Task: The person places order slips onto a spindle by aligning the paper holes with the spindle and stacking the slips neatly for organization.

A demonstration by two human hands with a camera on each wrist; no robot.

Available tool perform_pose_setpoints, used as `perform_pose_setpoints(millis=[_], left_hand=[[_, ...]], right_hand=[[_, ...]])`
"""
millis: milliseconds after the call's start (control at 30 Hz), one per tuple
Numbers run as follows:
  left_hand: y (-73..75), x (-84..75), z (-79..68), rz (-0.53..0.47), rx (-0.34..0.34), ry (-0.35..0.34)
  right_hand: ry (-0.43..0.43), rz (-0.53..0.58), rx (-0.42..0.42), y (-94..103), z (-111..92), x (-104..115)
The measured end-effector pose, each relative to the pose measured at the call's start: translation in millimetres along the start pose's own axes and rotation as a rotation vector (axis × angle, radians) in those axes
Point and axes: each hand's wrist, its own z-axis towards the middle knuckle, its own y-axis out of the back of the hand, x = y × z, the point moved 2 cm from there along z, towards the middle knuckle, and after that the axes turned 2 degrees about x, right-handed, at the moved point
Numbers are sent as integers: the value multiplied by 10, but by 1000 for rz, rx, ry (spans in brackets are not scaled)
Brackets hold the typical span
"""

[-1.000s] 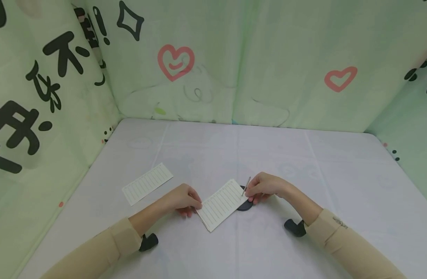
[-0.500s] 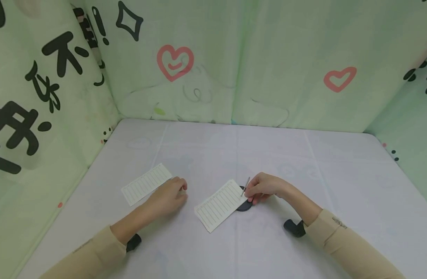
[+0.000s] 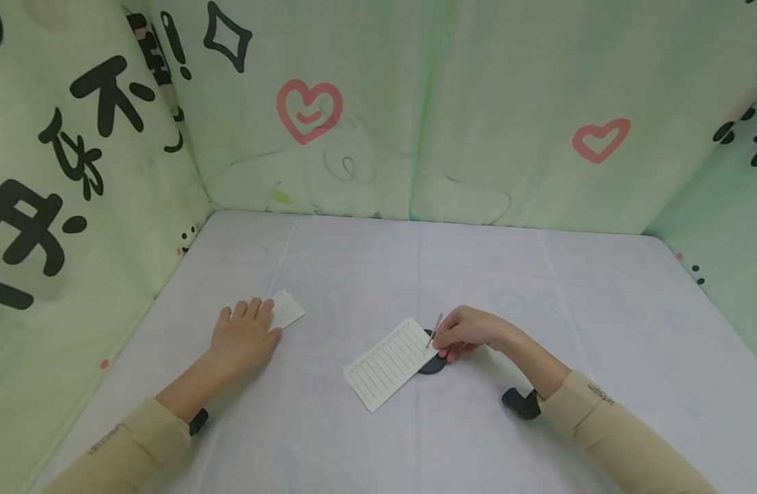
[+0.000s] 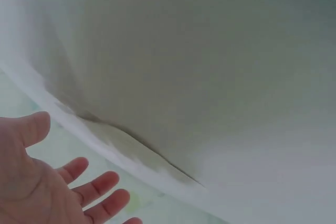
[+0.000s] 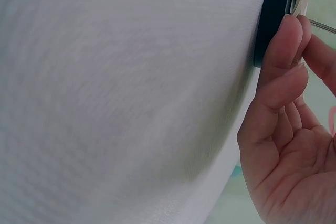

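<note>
A loose lined paper slip [image 3: 289,310] lies on the white cloth at the left, partly hidden under my left hand [image 3: 245,336], whose fingers are spread over it. In the left wrist view that palm and its straight fingers hold nothing. Right of centre, a small pile of lined paper slips [image 3: 387,367] rests with its far corner on the round black base [image 3: 432,367] of a bill spike. The thin metal spike [image 3: 436,329] rises through that corner. My right hand [image 3: 467,333] pinches the pile there; in the right wrist view its fingertips meet the paper edge beside the base [image 5: 273,19].
White cloth [image 3: 477,267] covers the table, with faint creases. Pale green curtains [image 3: 378,137] printed with hearts and black characters hang around the back and sides. A black wrist camera [image 3: 521,403] sits under the right cuff.
My left hand has let go of the pile's left edge, moved left and spread its fingers over the loose slip. My right hand has stayed at the spike.
</note>
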Motion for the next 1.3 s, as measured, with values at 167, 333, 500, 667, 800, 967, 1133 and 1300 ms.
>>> perform_pose_setpoints(millis=[167,333,500,667,800,967,1133,1300], left_hand=[[-7,215,-5,-11,64,67],[-26,305,-23,-55,112,88],[-38,322,-20,-103,146,109],[-42,297,-23,-101,178,120],[-39,271,-24,-113,187,120],[-47,263,-22,-122,173,118],[-49,243,-28,-112,134,118],[-37,207,-33,-96,72,119]], right_hand=[[-12,-14,-10,0,5,7],[-19,-15,-8,-1,23,-3],[-23,-10,-6,-2,30,-16],[-22,-9,-5,-2,29,-17],[-21,-8,-4,0,28,-21],[-16,-3,-1,0,31,-28],[-19,0,-2,0,26,-22],[-21,1,-2,0,28,-17]])
